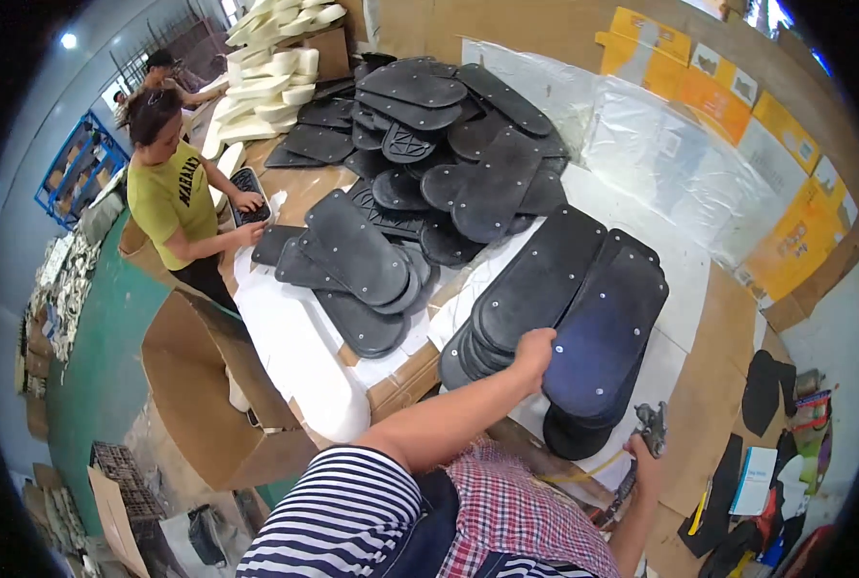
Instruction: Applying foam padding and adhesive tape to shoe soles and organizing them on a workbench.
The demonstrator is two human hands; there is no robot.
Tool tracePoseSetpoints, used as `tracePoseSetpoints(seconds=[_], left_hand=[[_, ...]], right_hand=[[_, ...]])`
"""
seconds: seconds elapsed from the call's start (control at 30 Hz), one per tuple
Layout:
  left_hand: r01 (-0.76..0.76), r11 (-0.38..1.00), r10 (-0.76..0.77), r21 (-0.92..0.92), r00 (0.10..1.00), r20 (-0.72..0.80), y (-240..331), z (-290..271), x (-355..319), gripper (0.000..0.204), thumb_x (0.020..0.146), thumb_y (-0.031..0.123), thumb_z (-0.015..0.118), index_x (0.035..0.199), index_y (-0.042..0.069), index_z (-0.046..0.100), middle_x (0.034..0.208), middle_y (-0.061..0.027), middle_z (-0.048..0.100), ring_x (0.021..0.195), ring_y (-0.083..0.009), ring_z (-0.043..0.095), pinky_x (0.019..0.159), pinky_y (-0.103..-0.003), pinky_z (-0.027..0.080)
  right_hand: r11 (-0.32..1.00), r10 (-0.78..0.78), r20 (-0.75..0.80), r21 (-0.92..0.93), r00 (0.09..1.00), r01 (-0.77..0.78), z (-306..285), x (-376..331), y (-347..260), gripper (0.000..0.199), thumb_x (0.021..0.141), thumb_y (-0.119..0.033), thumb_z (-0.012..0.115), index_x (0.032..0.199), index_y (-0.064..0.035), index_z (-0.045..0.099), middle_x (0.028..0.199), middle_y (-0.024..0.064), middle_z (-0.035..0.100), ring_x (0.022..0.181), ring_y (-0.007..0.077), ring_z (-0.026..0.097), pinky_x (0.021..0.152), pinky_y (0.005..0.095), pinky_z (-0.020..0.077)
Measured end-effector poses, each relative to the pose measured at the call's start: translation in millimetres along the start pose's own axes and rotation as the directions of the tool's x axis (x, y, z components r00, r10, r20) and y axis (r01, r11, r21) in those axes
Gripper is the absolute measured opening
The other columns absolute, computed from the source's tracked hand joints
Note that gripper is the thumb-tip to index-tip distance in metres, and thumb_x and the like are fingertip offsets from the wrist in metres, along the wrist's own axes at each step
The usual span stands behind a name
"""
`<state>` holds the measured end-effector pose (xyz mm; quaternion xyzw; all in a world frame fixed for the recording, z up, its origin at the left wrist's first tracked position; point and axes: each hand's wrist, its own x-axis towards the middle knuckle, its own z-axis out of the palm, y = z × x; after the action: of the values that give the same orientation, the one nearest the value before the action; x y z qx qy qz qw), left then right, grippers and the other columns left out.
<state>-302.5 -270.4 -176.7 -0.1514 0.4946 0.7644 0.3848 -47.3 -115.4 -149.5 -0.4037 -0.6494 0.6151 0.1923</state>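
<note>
Two stacks of black oblong pads with rounded ends and small metal studs lie in front of me: a left stack point(537, 275) and a right stack point(610, 318). My left hand point(535, 354) is closed at the inner edge of the right stack's top pad; its fingertips are partly hidden. In my right hand point(644, 460) is a grey metal spray gun point(652, 426) with a hose, held beside the near end of that stack. A smaller group of black pads point(357, 255) lies to the left.
A large heap of black pads point(487, 164) covers the far table, with cream foam pieces point(270, 91) behind it. A white rounded piece point(328, 400) and an open cardboard box point(193, 385) are at left. A person in yellow point(174, 193) handles a black piece. A notebook point(755, 482) lies right.
</note>
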Motion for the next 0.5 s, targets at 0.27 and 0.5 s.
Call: tracePoseSetpoints(seconds=[0.27,0.5], left_hand=[[-0.039,0.983,0.01,-0.177,0.987,-0.162,77,-125,-27,0.02,0.082,0.016,0.049,0.088,0.0,0.059,0.08,-0.0104,0.06,0.073,-0.0212,0.061,0.064,-0.037,0.051],[-0.562,0.798,0.362,-0.218,0.737,-0.571,146,-230,-19,0.019,0.082,0.017,0.047,0.089,0.001,0.056,0.09,-0.0081,0.059,0.083,-0.0205,0.057,0.077,-0.035,0.047]], right_hand=[[0.992,-0.123,-0.099,0.019,0.987,0.126,5,-35,-20,0.026,0.077,-0.008,0.066,0.099,-0.0007,0.055,0.077,0.0055,0.059,0.065,0.0154,0.06,0.061,0.0289,0.0497],[0.986,-0.147,-0.059,-0.088,0.987,0.142,38,-58,-31,0.045,0.079,-0.005,0.063,0.121,0.0024,0.047,0.081,0.0052,0.055,0.07,0.0141,0.057,0.065,0.0284,0.051]])
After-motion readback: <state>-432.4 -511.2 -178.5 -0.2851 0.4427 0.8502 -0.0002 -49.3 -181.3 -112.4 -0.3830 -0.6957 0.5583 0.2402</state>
